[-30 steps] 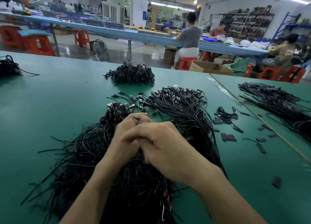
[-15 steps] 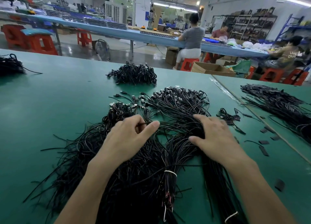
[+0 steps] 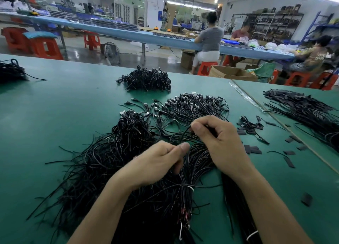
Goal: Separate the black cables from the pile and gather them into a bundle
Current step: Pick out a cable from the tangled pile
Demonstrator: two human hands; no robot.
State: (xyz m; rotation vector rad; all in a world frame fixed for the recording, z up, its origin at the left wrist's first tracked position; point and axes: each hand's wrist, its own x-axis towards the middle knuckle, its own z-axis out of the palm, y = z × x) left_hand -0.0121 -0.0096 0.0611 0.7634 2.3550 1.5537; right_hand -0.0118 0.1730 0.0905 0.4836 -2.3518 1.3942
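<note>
A big pile of thin black cables (image 3: 110, 157) with silver-tipped plugs spreads over the green table (image 3: 55, 115) in front of me. My right hand (image 3: 222, 142) is over the middle of the pile, thumb and fingers pinching a few black cables (image 3: 183, 133) that arc up from it. My left hand (image 3: 157, 163) lies lower and to the left, fingers curled round cable strands in the pile. A tied bundle (image 3: 185, 194) with a white band runs toward me between my forearms.
A separate heap of black cables (image 3: 146, 80) lies further back, another at the far left edge (image 3: 11, 71). Loose black sleeve pieces (image 3: 253, 149) dot the table to the right. A long cable stack (image 3: 302, 108) covers the adjoining table. People sit at a blue bench behind.
My hands were clasped together, then spread apart over the pile. Now the right hand has curled and lifted a few cables, and the left has slid back toward me.
</note>
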